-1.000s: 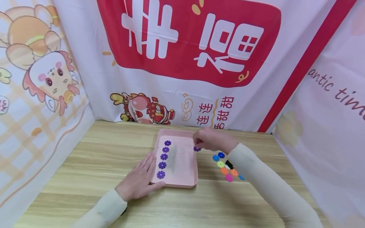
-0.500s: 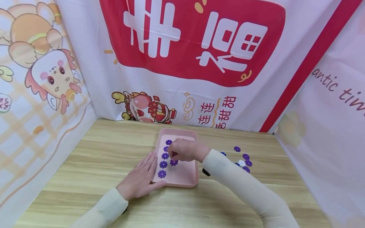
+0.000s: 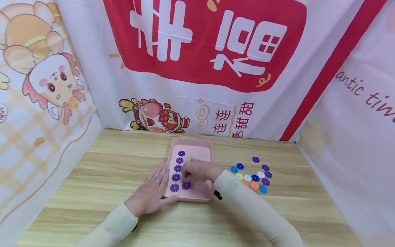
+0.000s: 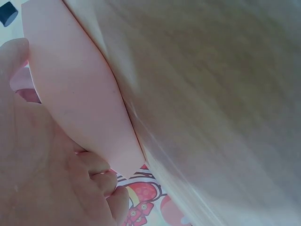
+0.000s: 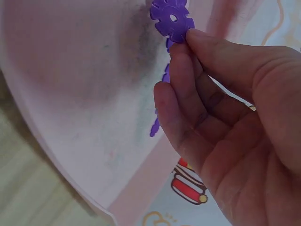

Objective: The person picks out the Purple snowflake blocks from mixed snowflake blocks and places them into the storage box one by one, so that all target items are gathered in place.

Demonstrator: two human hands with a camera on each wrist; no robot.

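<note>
A shallow pink tray [image 3: 197, 198] lies on the table, with a column of purple flower-shaped discs [image 3: 176, 177] along its left side. My right hand [image 3: 199, 170] is over the tray and pinches another purple disc [image 3: 186, 185] between thumb and finger, beside the lower end of that column. The right wrist view shows this notched purple disc [image 5: 170, 19] with a hole in its middle, at the fingertips. My left hand [image 3: 149, 192] rests against the tray's left edge, fingers extended and thumb along the near corner. In the left wrist view its fingers lie along the tray wall [image 4: 80, 89].
Right of the tray lies a loose group of discs: several purple discs [image 3: 266, 181], white discs [image 3: 261, 174], an orange disc [image 3: 254, 185], blue discs [image 3: 255, 177] and a yellow-green disc [image 3: 239, 176]. Printed cloth [image 3: 197, 79] hangs behind the table and at both sides.
My right hand has come from the tray's right edge to its left side with the purple disc, then moved nearer along the column. My left hand has stayed in place.
</note>
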